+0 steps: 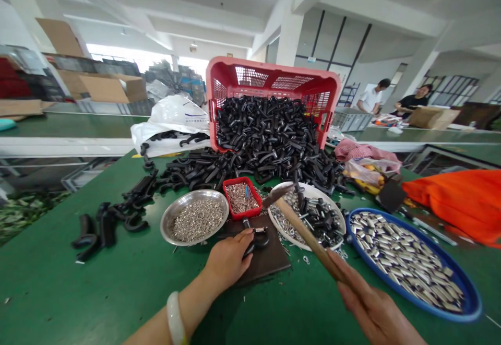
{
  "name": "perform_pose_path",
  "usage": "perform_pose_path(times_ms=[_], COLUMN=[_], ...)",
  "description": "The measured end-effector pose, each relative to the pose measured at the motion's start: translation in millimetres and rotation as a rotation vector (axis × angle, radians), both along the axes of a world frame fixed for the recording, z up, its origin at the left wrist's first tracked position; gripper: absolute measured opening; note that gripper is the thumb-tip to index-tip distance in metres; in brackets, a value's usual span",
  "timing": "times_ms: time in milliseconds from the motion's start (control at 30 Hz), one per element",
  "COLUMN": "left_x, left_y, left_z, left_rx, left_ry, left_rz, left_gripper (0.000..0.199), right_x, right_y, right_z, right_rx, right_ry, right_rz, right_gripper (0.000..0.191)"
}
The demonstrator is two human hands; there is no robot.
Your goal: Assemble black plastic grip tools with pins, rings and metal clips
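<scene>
My right hand (pixel 364 298) is wrapped round the wooden handle of a hammer (pixel 309 238), its dark head raised over the bench between the red box and the white tray. With closed fingers, my left hand (pixel 230 253) holds a black hook-shaped handle part (pixel 261 238) down on a dark flat plate (pixel 270 261). A small spring shows on that part; my fingers hide some of it. Just beyond stand a metal bowl (pixel 166 222) of small silvery pieces and a red box (pixel 259 210) of pins.
A white tray (pixel 341 230) holds black parts and metal bits. Right of it, a blue tray (pixel 475 303) carries silver pieces. A tipped red crate (pixel 274 66) spills black handles. Orange cloth (pixel 457 204) lies at right. Two people (pixel 370 99) work behind.
</scene>
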State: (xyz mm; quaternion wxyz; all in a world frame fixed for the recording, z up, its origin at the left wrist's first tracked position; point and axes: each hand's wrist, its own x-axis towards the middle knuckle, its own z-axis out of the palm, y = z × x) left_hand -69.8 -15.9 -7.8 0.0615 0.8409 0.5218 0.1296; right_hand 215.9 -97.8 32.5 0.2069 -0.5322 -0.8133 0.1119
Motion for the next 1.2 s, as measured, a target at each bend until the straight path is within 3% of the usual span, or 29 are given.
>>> perform_pose_path(times_ms=[100,233,300,433,600,700,833,933,1033,1200], left_x=[-0.5,-0.9,-0.7,-0.2,-2.3,-7.4,-15.9,-19.5,-20.8,-20.9], left_y=[1.4,2.6,2.7,2.7,3.9,4.0,0.6,-2.0,-1.7,0.8], left_z=[-1.2,0.7,1.1,1.6,5.4,4.8,-0.9,-3.2,-2.6,-2.3], left_rx=[-0.002,-0.018,-0.029,-0.047,-0.052,-0.062,-0.095,-0.106,-0.125,-0.119], left_ry=[-0.005,0.004,0.012,0.034,0.011,-0.008,-0.047,-0.072,-0.069,-0.068], left_rz=[-0.001,-0.022,-0.017,-0.009,-0.038,-0.052,0.06,0.16,0.161,0.162], left_gripper=[0.043,0.042,0.043,0.044,0.045,0.046,0.057,0.059,0.056,0.057], right_x=[-1.4,-1.1,-2.5,-4.9,2.8,-0.5,-15.7,-22.2,-23.7,-27.6], right_y=[-6.1,-5.9,-4.5,-3.5,1.8,-0.5,-8.0,-4.3,3.1,3.1], right_z=[-2.2,-9.7,-5.7,3.2,5.4,14.0,12.8,4.2,6.1,13.4], right_rx=[0.085,-0.05,-0.079,0.032,-0.176,-0.103,0.081,-0.012,-0.16,-0.002], right_ry=[0.036,-0.019,-0.024,0.015,-0.045,-0.02,0.036,-0.004,-0.057,-0.04], right_rz=[-0.087,0.01,0.045,-0.025,-0.015,-0.017,-0.061,-0.016,0.055,-0.007], right_gripper=[0.058,0.052,0.051,0.056,0.048,0.047,0.056,0.054,0.049,0.054])
